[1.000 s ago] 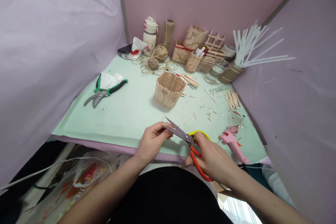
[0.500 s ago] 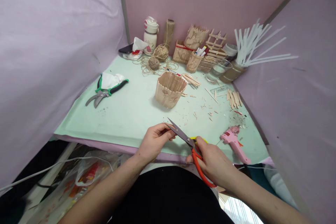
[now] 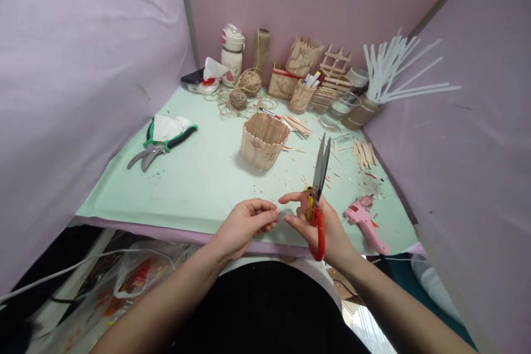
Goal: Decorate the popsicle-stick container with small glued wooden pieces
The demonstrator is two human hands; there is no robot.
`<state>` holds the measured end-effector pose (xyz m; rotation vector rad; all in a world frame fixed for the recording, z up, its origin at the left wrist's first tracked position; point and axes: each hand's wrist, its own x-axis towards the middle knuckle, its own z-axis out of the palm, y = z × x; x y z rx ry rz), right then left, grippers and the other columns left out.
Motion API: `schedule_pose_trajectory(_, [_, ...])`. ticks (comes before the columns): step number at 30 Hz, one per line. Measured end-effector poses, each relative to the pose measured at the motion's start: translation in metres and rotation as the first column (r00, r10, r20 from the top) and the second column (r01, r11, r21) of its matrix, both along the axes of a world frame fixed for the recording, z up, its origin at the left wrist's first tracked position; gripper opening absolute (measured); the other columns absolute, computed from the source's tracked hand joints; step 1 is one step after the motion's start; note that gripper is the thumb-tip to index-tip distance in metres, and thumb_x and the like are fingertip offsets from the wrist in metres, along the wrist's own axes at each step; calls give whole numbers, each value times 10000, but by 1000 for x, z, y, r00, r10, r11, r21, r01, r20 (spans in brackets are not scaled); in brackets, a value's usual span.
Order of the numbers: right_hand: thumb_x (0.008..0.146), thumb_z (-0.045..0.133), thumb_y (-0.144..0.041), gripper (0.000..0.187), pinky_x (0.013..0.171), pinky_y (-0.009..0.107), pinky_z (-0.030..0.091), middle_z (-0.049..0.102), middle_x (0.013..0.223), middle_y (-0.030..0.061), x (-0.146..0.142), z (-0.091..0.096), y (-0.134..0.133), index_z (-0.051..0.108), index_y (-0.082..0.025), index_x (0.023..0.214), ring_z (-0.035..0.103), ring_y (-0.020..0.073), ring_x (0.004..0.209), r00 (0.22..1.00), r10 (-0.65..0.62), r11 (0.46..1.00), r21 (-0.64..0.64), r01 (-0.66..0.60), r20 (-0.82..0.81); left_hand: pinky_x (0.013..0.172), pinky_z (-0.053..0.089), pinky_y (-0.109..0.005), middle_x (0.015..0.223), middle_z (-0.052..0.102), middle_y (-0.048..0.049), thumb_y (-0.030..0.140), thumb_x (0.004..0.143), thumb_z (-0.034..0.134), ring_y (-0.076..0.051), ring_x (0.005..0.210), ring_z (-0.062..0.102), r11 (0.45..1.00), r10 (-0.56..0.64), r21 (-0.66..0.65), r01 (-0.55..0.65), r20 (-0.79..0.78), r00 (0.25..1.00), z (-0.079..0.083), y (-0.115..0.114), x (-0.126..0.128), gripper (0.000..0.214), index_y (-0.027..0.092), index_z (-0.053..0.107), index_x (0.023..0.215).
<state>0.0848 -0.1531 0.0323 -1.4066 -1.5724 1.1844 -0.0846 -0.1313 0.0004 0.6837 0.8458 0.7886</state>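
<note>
My right hand holds scissors with red and yellow handles, their blades pointing up and slightly parted. Its thumb and index finger stretch toward my left hand, leaving a small gap. The left fingertips are pinched together at the table's front edge; whatever they hold is too small to make out. Just beyond both hands stands a wooden-stick basket with a scalloped rim. To the right of the scissors lies a pink glue gun.
Green-handled pruning shears lie at the left. Twine balls, a bottle, stick-built holders and a glass of water line the back. White glue sticks fan out at the right. Wood scraps lie nearby.
The scissors have swung from pointing at the left fingertips to pointing upward, back into the right palm. The right thumb and index finger have come out toward the left hand.
</note>
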Motion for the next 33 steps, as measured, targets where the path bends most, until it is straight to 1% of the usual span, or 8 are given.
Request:
schedule_pose_trajectory(7, [832, 638, -361, 182, 498, 231, 324, 429, 632, -66, -6, -12, 0, 539, -227, 903, 327, 93, 510, 994, -59, 992, 116, 49, 87, 588, 399, -204, 643, 596, -11, 266, 662, 774, -78, 590, 508, 995, 23, -97, -20, 36, 999, 1, -1, 1, 173, 129, 705, 743])
schedule_pose_trajectory(13, [838, 629, -401, 248, 506, 241, 345, 634, 893, 12, -7, -17, 2, 445, -235, 848, 338, 94, 523, 993, -105, 988, 103, 110, -55, 572, 402, -179, 706, 627, -44, 295, 712, 740, -68, 602, 517, 996, -5, -90, 11, 67, 998, 0, 2, -1, 181, 116, 714, 727])
schedule_pose_trajectory(20, [838, 608, -425, 240, 488, 240, 347, 632, 836, 10, -8, -13, 0, 468, -231, 858, 368, 94, 513, 997, -74, 994, 84, 73, 7, 528, 371, -173, 590, 565, 7, 302, 632, 809, -47, 527, 465, 992, 23, -125, -17, 41, 999, 1, 1, 3, 222, 124, 705, 715])
schedule_pose_trajectory(24, [816, 622, -391, 272, 518, 240, 358, 516, 650, -59, -5, -5, -3, 466, -235, 975, 402, 108, 521, 988, -25, 999, 45, 19, 153, 562, 395, -169, 626, 587, 1, 301, 655, 799, -53, 569, 500, 988, 138, -87, -130, 95, 986, -2, 0, 4, 221, 127, 696, 741])
schedule_pose_trajectory(26, [789, 636, -404, 306, 524, 244, 343, 476, 624, -72, -3, -1, -6, 428, -235, 938, 426, 120, 535, 947, 37, 999, -5, -38, 319, 573, 405, -177, 664, 611, -9, 289, 655, 798, -62, 595, 517, 972, 228, -77, -220, 124, 966, -2, -1, 4, 215, 131, 687, 751])
schedule_pose_trajectory(29, [740, 655, -466, 379, 518, 252, 298, 528, 706, -38, -4, -1, -12, 371, -240, 848, 455, 135, 558, 814, 70, 997, -56, -46, 576, 590, 414, -185, 684, 613, -2, 279, 662, 791, -71, 628, 527, 937, 348, -36, -347, 167, 923, -2, -2, 4, 197, 142, 679, 748])
schedule_pose_trajectory(31, [731, 647, -492, 396, 521, 259, 278, 557, 767, -6, -6, -2, -14, 365, -238, 843, 477, 151, 578, 730, 69, 997, -68, -31, 680, 612, 426, -196, 703, 614, 4, 283, 670, 784, -75, 648, 533, 915, 396, -1, -403, 185, 899, -2, -4, 4, 187, 150, 683, 754])
schedule_pose_trajectory(33, [741, 625, -491, 385, 530, 266, 273, 573, 797, 18, -8, -2, -16, 357, -235, 847, 500, 168, 601, 688, 79, 996, -77, -34, 721, 627, 434, -207, 728, 625, 4, 289, 672, 780, -82, 665, 546, 904, 418, 14, -428, 187, 889, -3, -5, 4, 185, 159, 687, 766])
